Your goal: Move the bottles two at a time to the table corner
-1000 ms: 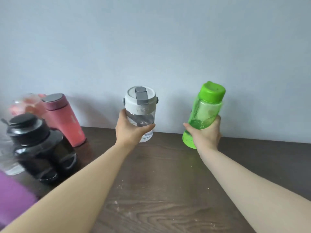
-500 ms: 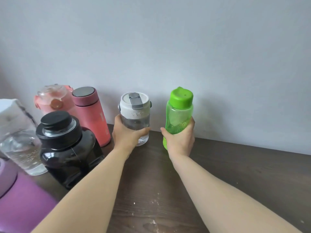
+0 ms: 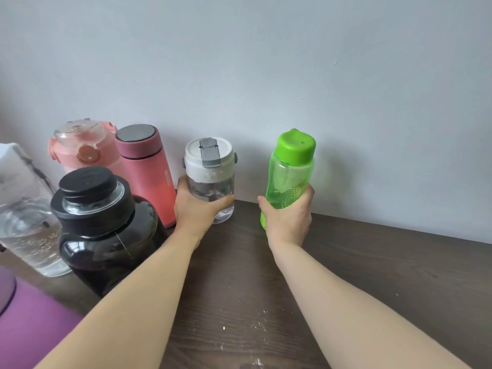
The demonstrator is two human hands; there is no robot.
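Plain wall above a dark wooden table.
The pale grey-blue wall (image 3: pixel 266 62) is bare and evenly lit; the dark brown wood-grain table (image 3: pixel 386 275) meets it directly, with pale specks near its front.

Both arms outstretched, left hand (image 3: pixel 195 209) and right hand (image 3: pixel 288 222) clenched

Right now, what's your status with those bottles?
Left hand grips clear bottle. Right hand grips green bottle. Red flask close beside clear bottle.

a purple mat (image 3: pixel 32 323) lies below a grey wall (image 3: pixel 239 62).
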